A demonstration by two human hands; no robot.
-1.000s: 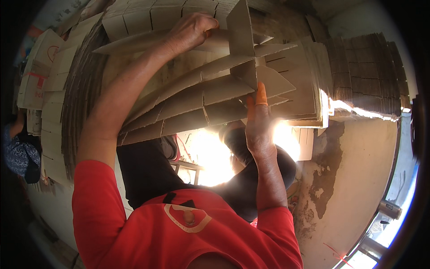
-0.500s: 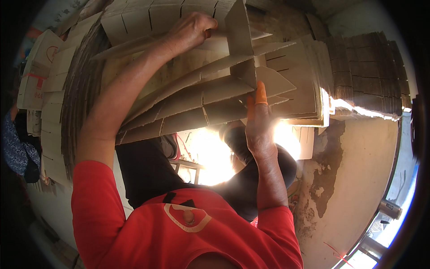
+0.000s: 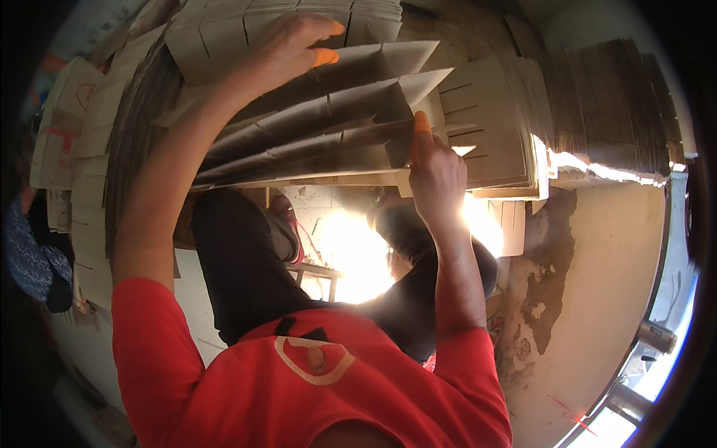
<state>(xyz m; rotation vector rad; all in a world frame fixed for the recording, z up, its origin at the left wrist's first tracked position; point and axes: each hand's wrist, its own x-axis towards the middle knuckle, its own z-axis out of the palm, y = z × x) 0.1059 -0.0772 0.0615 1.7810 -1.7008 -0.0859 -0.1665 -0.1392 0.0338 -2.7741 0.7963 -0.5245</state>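
Several long cardboard strips stand on edge in front of me, fanned together at their left ends. A cardboard crosspiece runs across them near their right ends, interlocked with them. My right hand is closed at the near end of this crosspiece, its orange-covered index finger pointing up along the edge; its thumb is hidden. My left hand is over the farthest strips, thumb and index finger apart, both tips in orange covers. Nothing shows between those fingers.
Slotted cardboard sheets are stacked at the back, with another pile to the right. Darker stacked cardboard stands at the far right. Bundled sheets and a white carton are on the left. Bright light falls below the work surface.
The crosspiece, which stood tall above the strips, now sits down among them. My left hand has opened and moved left. My right hand has moved slightly up in the picture.
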